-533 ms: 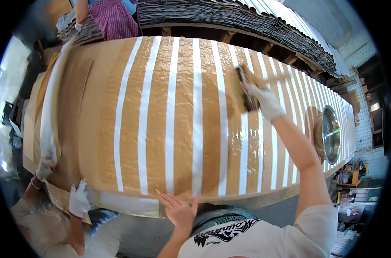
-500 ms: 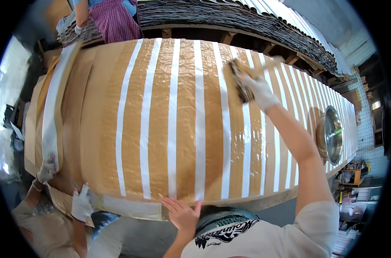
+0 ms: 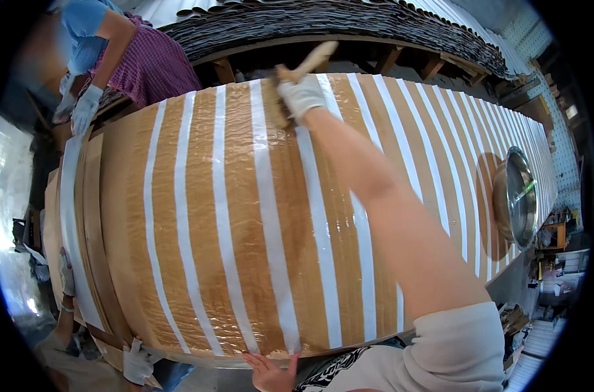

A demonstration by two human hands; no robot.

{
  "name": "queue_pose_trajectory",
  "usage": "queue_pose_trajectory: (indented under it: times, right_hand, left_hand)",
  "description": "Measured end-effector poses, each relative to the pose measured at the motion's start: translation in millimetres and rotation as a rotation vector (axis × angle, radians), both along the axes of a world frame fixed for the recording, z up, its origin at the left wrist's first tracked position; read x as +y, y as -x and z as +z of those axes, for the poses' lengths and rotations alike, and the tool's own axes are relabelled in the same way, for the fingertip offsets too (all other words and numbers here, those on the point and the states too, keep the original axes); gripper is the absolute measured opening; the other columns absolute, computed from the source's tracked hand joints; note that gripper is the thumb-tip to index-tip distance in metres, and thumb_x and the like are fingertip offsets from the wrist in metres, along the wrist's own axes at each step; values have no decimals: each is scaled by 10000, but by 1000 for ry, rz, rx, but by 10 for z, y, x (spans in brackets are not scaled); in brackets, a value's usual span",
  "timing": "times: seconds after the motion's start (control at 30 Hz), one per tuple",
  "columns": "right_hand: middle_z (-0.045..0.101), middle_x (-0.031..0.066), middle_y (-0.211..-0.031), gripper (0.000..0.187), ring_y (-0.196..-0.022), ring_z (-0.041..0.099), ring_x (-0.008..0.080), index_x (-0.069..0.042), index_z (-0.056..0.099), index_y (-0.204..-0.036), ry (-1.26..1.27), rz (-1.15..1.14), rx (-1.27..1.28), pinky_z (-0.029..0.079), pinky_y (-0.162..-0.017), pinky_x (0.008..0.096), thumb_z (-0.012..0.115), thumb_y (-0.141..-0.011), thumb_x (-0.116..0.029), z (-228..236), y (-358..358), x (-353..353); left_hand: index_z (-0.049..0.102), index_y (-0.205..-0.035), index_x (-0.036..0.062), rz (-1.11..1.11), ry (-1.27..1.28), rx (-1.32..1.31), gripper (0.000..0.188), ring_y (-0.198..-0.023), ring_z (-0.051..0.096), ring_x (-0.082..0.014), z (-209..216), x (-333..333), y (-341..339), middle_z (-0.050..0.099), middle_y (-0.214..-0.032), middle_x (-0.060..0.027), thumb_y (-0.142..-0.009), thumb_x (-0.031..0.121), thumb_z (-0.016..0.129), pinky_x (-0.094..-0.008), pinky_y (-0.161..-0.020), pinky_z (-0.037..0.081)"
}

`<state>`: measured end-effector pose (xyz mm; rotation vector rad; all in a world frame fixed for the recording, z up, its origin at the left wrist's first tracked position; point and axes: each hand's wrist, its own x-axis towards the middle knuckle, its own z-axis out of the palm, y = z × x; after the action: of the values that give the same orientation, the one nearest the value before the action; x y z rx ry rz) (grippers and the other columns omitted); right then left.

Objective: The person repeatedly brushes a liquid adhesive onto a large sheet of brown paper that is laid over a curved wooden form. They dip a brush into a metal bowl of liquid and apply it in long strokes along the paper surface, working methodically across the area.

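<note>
In my gloved right hand (image 3: 302, 97) is a wide brush (image 3: 279, 104), its pale wooden handle pointing toward the far side. The bristles press on brown paper sheets (image 3: 241, 150) near their far edge. These sheets overlap in a row, each with a white strip along its border, and the left part shines wet. My bare left hand (image 3: 271, 371) rests on the near edge with its fingers spread. My right forearm stretches across the sheets and hides some of them.
A metal basin (image 3: 520, 199) with something green in it stands on the right. Two co-workers' gloved hands (image 3: 86, 111) (image 3: 138, 363) are at the left end, by a long white-edged strip (image 3: 73, 222). Dark stacked sheets (image 3: 264, 32) line the far side.
My right hand has swept the brush left and toward the far edge. The far co-worker has leaned left, a hand now at the strip's far end. My left hand stays at the near edge.
</note>
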<state>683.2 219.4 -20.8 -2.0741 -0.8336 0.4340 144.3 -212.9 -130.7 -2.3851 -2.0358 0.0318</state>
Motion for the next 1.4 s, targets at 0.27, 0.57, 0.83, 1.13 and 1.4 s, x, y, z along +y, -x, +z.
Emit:
queue_pose_trajectory:
  times: [0.27,0.57,0.83,1.13,1.4]
  right_hand:
    - [689,254,-1115,624,-1092,642,419,-46,671,-1167,260,-501,-396,503,-909,481,492,-933,-596,36,-1692,-1403]
    - [694,171,-978,464,-937,682,279,-45,653,-1181,-163,229,-1,538,-812,412,540,-960,-436,491,1111,-118]
    - [670,254,-1042,417,-1026,647,368,20,630,-1093,43,84,-67,497,-909,435,581,-892,-342,577,1020,-925]
    - [673,310,-1072,841,-1066,641,444,19,681,-1085,293,-593,-367,512,-906,490,441,-886,-763,190,-980,-2596]
    - [649,173,-900,339,-879,672,277,7,537,-1042,-88,224,-120,541,-777,416,551,-963,-322,491,1855,-1062]
  left_hand:
    - [545,-1315,-103,48,222,42,1091,-1050,685,-379,709,351,-417,608,-1261,-329,-684,773,700,-391,-739,600]
    - [558,-1214,-218,-215,87,-37,1063,-1218,558,-516,725,379,-337,507,-1283,-457,-757,733,686,-455,-891,565]
    - [537,-1254,-199,-140,163,-3,1055,-1236,552,-492,818,343,-275,500,-1309,-440,-770,730,662,-460,-859,567]
    - [586,-1201,-186,-258,46,-5,1022,-1191,587,-497,676,356,-240,525,-1287,-439,-769,738,656,-463,-872,565]
    - [607,-1184,-178,-257,2,18,1003,-1165,608,-487,774,363,-288,550,-1245,-437,-792,745,635,-438,-830,591]
